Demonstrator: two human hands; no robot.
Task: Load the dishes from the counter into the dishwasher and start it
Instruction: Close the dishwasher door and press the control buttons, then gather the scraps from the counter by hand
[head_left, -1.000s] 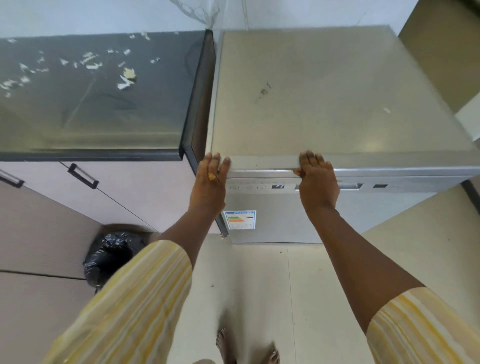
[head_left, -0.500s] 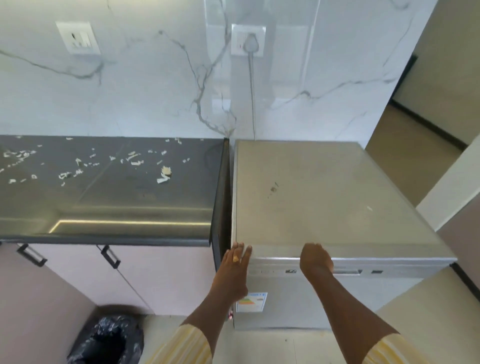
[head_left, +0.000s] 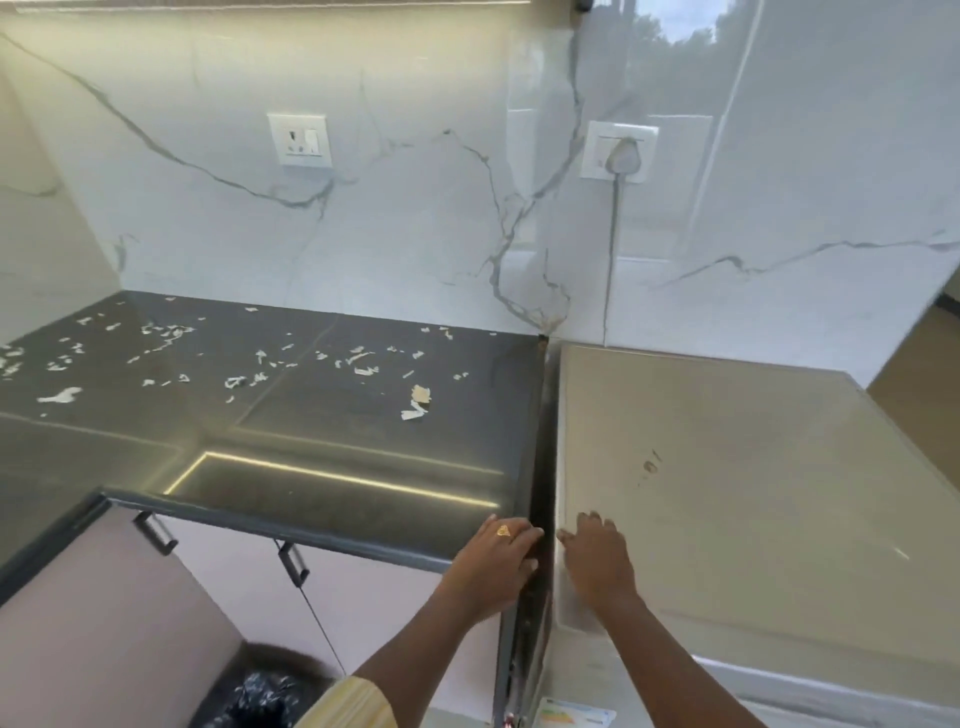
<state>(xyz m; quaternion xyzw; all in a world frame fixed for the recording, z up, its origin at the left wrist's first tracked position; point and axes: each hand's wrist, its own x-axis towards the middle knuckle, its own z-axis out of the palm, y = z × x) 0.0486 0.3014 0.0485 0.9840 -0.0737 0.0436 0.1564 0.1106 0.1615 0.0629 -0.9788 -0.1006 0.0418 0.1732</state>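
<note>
Seemingly near done: counter (head_left: 322, 431) w/o dishes, dishwasher (head_left: 727, 493) looks shut; left hand (head_left: 498, 553) & right hand (head_left: 597, 564) lie flat, fingers straight, holding nothing.

Dishwasher (head_left: 727, 467) sits just right of the counter (head_left: 337, 447), thin gap between them, wall (head_left: 415, 218) behind both. Scraps (head_left: 415, 410) lie scattered on the counter, and there's a bin bag (head_left: 265, 696) down below it.

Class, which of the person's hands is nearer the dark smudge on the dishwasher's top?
Right. The right hand lies on the dishwasher top, just short of the smudge; the left hand rests across the gap, on the corner of the dark counter.
</note>
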